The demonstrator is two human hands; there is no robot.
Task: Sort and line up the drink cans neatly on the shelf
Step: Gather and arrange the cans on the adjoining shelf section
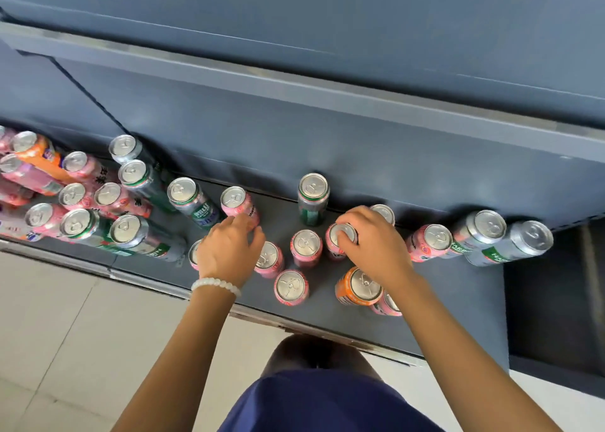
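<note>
A pink can [342,235] is gripped at its rim by the right hand [373,242]; the left hand [229,251], fingers curled, touches another pink can [237,202]. On the shelf [458,300], the smooth, rigid cans are probably best grasped round the body.

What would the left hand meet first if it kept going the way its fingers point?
The left hand points up and right toward the pink can at its fingertips; it looks already touching or nearly so, though depth is unclear. Beyond that lies the shelf's back wall.
</note>
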